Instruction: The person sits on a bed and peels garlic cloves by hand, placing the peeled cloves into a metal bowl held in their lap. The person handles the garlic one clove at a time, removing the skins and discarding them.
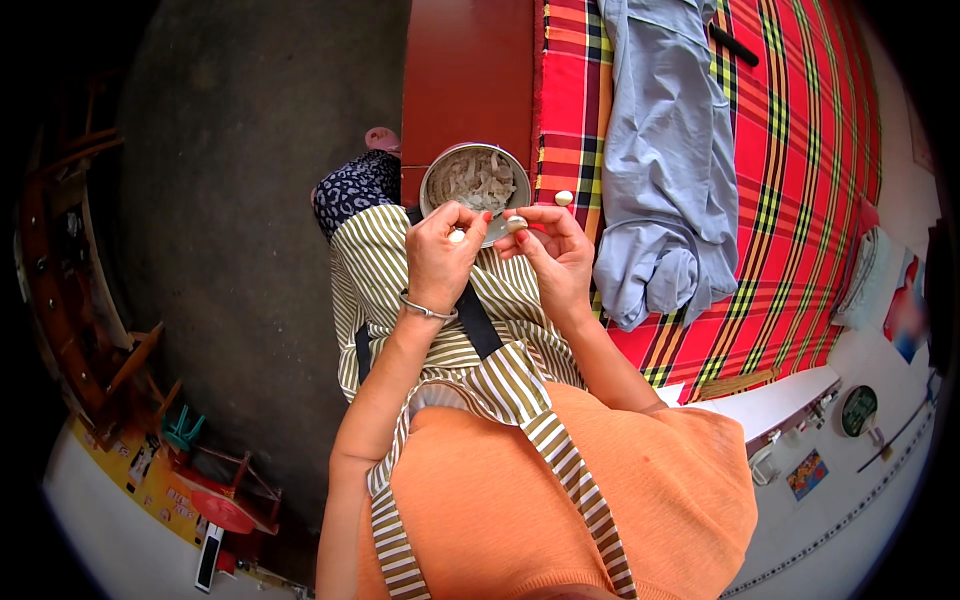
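My left hand [441, 253] is curled with thumb and forefinger pinched together, and a small white garlic clove [456, 235] shows between its fingers. Facing it, my right hand [559, 251] holds another garlic clove [516, 223] between thumb and fingertips. Both hands are over the near rim of a round metal bowl [523, 166]. Pale, papery garlic skins [474, 181] lie heaped inside the bowl. One more white clove [563, 198] rests on the plaid cloth just beyond my right hand.
The bowl stands on a reddish-brown ledge [469, 82] beside a red plaid bed cover [795, 187]. Crumpled blue-grey fabric [667, 165] and a dark rod-like object [733, 45] lie on the cover. A striped apron [390, 247] drapes my lap. Wooden furniture [75, 300] stands across the dark floor [247, 225].
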Available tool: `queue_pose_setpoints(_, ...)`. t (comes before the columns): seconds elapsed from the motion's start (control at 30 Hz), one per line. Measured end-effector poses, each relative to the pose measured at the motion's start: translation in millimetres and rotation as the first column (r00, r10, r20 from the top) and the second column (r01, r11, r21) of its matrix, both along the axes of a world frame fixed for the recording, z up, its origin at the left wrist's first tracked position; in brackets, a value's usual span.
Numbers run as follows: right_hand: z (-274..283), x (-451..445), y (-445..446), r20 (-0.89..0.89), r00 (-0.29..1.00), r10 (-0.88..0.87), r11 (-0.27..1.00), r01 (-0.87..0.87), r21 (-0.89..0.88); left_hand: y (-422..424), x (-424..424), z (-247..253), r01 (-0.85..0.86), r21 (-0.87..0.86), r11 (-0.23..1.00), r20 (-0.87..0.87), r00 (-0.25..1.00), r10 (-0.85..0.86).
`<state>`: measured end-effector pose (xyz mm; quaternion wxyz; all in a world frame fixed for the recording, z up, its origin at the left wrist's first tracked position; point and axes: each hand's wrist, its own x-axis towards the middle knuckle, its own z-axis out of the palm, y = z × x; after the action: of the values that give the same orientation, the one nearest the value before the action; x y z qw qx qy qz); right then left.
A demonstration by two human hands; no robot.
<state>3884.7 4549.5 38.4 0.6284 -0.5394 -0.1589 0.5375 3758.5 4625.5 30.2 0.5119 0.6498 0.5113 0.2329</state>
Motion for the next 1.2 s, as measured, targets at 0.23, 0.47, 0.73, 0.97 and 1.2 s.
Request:
queue_pose_setpoints(0.23,-15,-2,6,0.418,0.908,0.031,0.999,-0.036,0.004,-1,1,9,0.067,-0.311,0.948,0.194,0.981,-0.006)
queue_pose_setpoints(0.47,-8,-2,10,0.762,0.645,0.059,0.988,-0.147,0.048,-1,1,17,0.018,-0.289,0.957,0.168,0.985,0.032)
queue_pose_setpoints(0.73,-7,-4,9,0.771,0.633,0.067,0.986,-0.159,0.045,-4,-1,13,0.042,-0.056,0.998,0.104,0.994,-0.036)
queue_pose_setpoints(0.97,-7,-4,7,0.799,0.593,0.104,0.985,-0.175,0.002,-10,1,13,0.022,0.159,0.987,-0.019,1.000,-0.020)
queue_pose_setpoints(1.2,-8,-8,9,0.789,0.614,0.040,0.987,-0.149,0.066,-9,3,12,-0.012,0.254,0.967,-0.099,0.994,0.038)
